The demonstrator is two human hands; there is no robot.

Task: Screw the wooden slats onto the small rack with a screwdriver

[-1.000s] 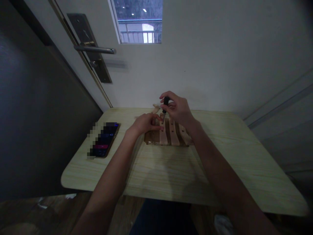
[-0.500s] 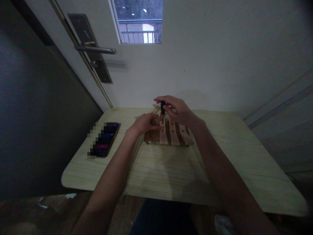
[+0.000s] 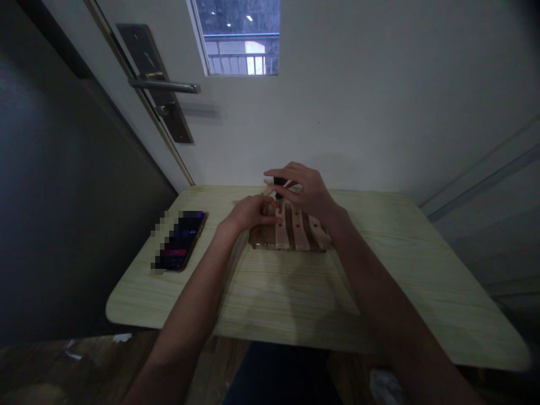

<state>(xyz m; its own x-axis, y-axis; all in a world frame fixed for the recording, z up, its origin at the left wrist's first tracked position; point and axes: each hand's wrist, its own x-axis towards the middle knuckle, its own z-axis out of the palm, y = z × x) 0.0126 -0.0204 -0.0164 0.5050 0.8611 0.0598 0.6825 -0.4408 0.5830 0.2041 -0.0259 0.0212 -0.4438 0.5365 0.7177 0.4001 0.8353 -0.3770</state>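
My right hand (image 3: 310,188) has its fingers around the black handle of a screwdriver (image 3: 278,189), which stands upright with its shaft pointing down. Below it lies a pale wooden piece (image 3: 282,237) with holes in it. My left hand (image 3: 252,212) grips this piece, thumb on the near side and fingers on the far side, close to the screwdriver's tip. The tip itself is too small to make out. Beside it, two more wooden pieces with holes, a middle one (image 3: 301,237) and a slanted one (image 3: 317,230), rest on a brown, shiny board (image 3: 262,238).
A phone (image 3: 183,242) with a lit screen lies on the left of the light wooden table (image 3: 400,270). Another pale piece (image 3: 267,190) is partly hidden behind my hands. A white door (image 3: 358,112) with a metal handle (image 3: 169,85) rises behind the table.
My right hand's fingers have shifted slightly left and turned around the screwdriver handle, which leans a little more to the left. My left hand and the wooden pieces have stayed put.
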